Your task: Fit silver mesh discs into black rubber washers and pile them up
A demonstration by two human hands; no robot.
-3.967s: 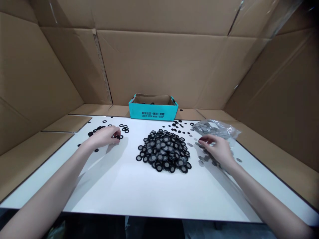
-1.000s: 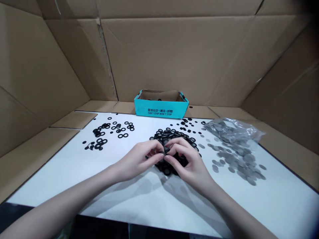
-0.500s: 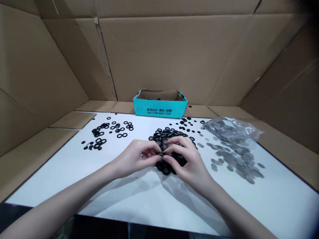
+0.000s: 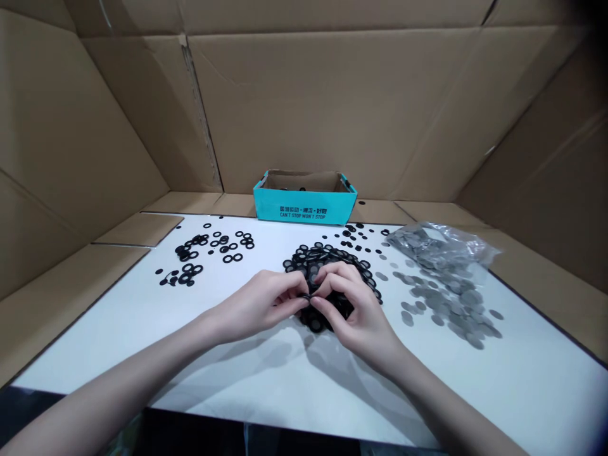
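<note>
So both hands are basically sharing one grip here: the left hand (image 4: 266, 301) and right hand (image 4: 363, 307) meet fingertip to fingertip, pinching a small dark round piece (image 4: 308, 296) between them. Can't make out its exact build, since the fingers cover most of it. My guess is it's a fingertips-only hold because the thing is so thin and tiny, and having both hands on it would help keep it steady.

The grip sits low, just in front of and partly over a heap of black-rimmed discs (image 4: 319, 254), so the elbows can hang wide and neither hand has far to travel. Off to the left of the grip, black rings (image 4: 183, 253) lie loose on the white desk (image 4: 118, 329), some overlapping. To the right there's a spread of plain grey discs (image 4: 458, 307) running up to a clear plastic bag (image 4: 475, 250) with more grey ones in it. Looks like each kind is kept on its own side so either hand can grab without digging.

Farther off, beyond the heap, sits an open teal box (image 4: 304, 208) with a few dark bits inside, probably back there to leave elbow room. Small black pieces (image 4: 349, 234) are scattered just right of its front.
</note>
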